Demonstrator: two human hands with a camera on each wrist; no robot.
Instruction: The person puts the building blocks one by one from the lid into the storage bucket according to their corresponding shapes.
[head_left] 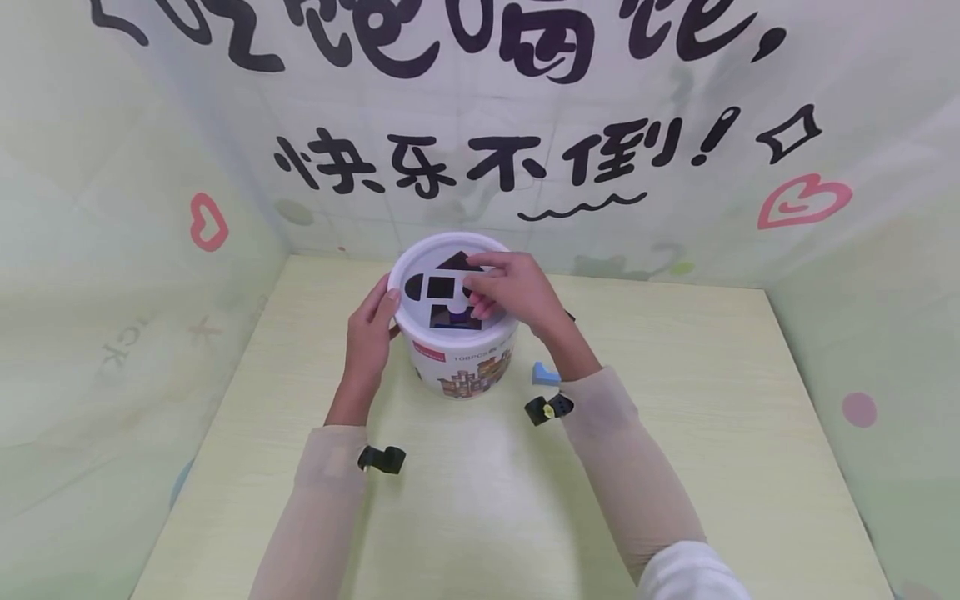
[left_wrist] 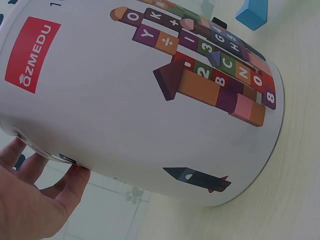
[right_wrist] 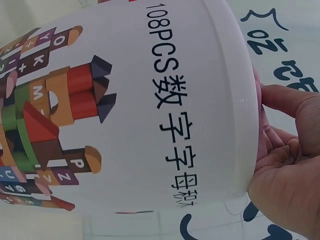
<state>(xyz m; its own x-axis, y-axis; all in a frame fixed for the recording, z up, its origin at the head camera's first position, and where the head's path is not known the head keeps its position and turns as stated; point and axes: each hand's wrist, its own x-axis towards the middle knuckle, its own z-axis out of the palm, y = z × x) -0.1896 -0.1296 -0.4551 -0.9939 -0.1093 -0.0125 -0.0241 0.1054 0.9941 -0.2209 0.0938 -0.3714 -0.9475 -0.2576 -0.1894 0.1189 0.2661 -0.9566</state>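
A white round bucket (head_left: 461,367) with printed toy blocks on its side stands near the back of the table. Its lid (head_left: 416,258) has several dark shaped openings, and something purple shows in the front one. My left hand (head_left: 369,329) holds the bucket at its left side, thumb on the rim; in the left wrist view its fingertips (left_wrist: 80,176) touch the wall. Over the right part of the lid is my right hand (head_left: 521,287), fingers bent, thumb and forefinger close to the openings. Whether it pinches anything is hidden, also behind the rim in the right wrist view.
A light blue block (head_left: 546,374) lies on the table (head_left: 465,517) just right of the bucket, close to my right wrist. A dark piece (head_left: 571,316) shows partly behind that wrist. Printed cloth walls (head_left: 862,333) enclose the table at the back and both sides.
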